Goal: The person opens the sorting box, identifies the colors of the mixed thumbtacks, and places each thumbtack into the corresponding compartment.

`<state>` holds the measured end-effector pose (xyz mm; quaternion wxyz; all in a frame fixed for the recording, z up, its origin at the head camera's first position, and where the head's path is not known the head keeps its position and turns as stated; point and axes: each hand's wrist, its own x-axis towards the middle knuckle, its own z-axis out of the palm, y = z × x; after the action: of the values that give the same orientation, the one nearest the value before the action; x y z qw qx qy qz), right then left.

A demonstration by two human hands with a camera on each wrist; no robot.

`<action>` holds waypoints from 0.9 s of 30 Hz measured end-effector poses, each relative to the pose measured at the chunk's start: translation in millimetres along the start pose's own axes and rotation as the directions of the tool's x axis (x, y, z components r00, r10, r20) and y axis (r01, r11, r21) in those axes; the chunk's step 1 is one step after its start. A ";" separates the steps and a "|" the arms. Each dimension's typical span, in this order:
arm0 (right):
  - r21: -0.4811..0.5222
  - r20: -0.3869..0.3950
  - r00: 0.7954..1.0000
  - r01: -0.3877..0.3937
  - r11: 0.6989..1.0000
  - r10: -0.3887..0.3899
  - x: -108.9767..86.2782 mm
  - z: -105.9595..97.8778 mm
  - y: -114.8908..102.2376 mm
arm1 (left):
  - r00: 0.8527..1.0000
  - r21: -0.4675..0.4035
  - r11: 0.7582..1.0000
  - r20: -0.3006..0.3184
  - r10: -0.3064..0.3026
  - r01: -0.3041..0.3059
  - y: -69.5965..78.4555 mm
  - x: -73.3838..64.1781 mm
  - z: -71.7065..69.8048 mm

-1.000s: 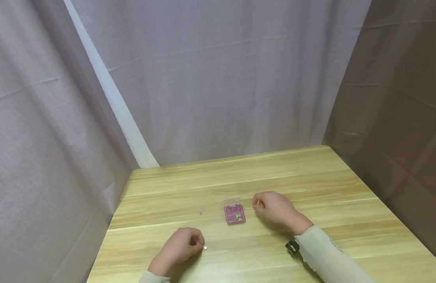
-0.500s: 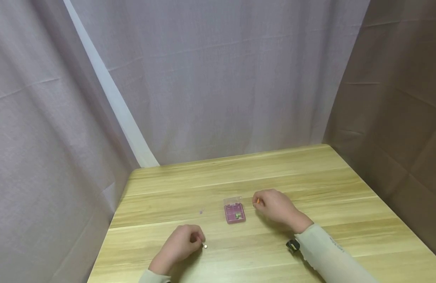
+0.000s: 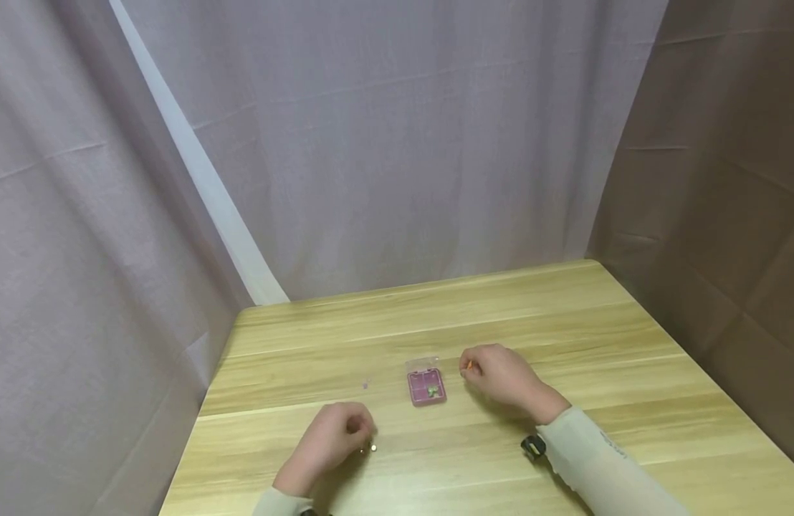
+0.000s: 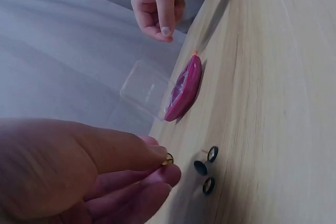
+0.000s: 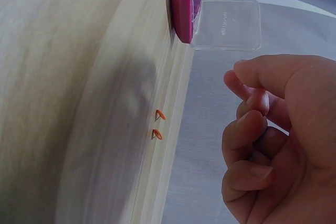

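Note:
My left hand [image 3: 335, 433] is just over the near left of the table; in the left wrist view its thumb and finger pinch a small gold thumbtack [image 4: 168, 159]. Below those fingertips lie several dark, gold-rimmed thumbtacks [image 4: 208, 185]. My right hand [image 3: 503, 376] hovers right of the pink box [image 3: 427, 398], fingers loosely curled, with nothing seen between them in the right wrist view. Two orange thumbtacks [image 5: 160, 115] lie on the table near it. The box is divided into compartments, its clear lid [image 5: 226, 23] stands raised, and green pieces [image 3: 433, 391] sit in one near compartment.
Small pale purple pieces [image 3: 365, 385] lie left of the box on the wood-grain table [image 3: 319, 344]. Grey curtains [image 3: 397, 158] hang behind and to the left, and a brown one [image 3: 713, 215] hangs to the right.
My left hand has risen slightly off the tabletop, and a gold thumbtack stays lying by its fingertips. My right hand has hardly moved. The box stays in place.

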<state>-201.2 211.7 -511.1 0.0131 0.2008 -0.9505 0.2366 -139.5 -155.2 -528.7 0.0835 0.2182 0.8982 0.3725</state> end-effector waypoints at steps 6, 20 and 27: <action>0.004 -0.002 1.000 -0.004 1.000 0.004 -1.1 -0.1 1.4 | 0.998 0.018 0.999 -0.056 0.034 -0.033 5.1 12.6 6.7; 0.008 0.006 1.000 -0.010 1.000 0.010 -1.4 -0.3 1.9 | 0.991 0.082 0.994 -0.110 0.075 -0.066 25.8 46.7 24.1; 0.024 0.006 1.000 -0.002 1.000 0.002 -1.1 -0.5 0.7 | 0.988 0.157 0.984 -0.117 0.104 -0.085 27.6 64.0 32.3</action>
<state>-200.5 212.8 -511.1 0.0075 0.2007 -0.9478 0.2476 -177.4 -88.4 -531.3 -0.0075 0.2427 0.9159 0.3196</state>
